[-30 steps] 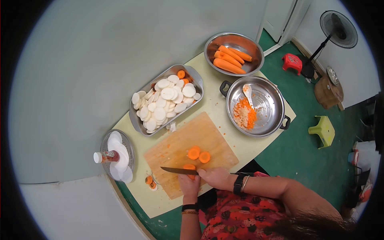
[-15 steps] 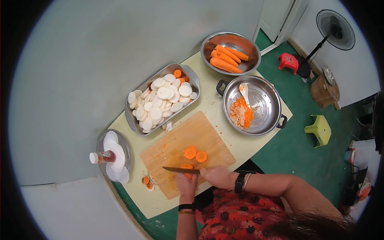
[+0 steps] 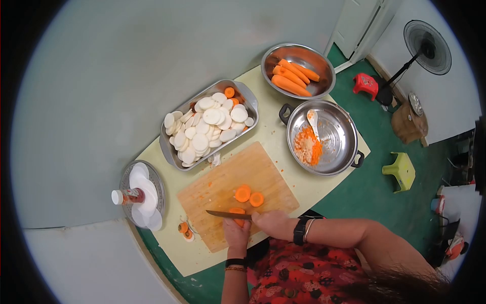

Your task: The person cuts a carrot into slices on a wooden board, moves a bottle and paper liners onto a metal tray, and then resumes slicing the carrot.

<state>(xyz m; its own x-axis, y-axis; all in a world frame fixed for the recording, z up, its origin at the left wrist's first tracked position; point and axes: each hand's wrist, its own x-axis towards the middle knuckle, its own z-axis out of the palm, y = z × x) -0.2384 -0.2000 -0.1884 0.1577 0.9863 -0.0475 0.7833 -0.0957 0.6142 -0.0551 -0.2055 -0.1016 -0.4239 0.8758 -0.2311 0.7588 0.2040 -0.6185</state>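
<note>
Slicing was well begun: the right hand [image 3: 273,223] gripped the knife [image 3: 228,215] over a carrot piece [image 3: 237,211] pinned by the left hand [image 3: 237,234] at the cutting board's [image 3: 223,185] 6 o'clock edge. Two cut rounds [image 3: 249,195] lay at 12 o'clock from the blade; whole carrots [image 3: 292,77] waited in the far bowl [image 3: 324,68].

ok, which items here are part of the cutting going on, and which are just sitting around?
In use:
right hand
knife
left hand
carrot piece
cut carrot slices
wooden cutting board

Lying about:
tray of white slices
bowl of whole carrots
pan with spoon
bottle on plate
stools
fan
</note>
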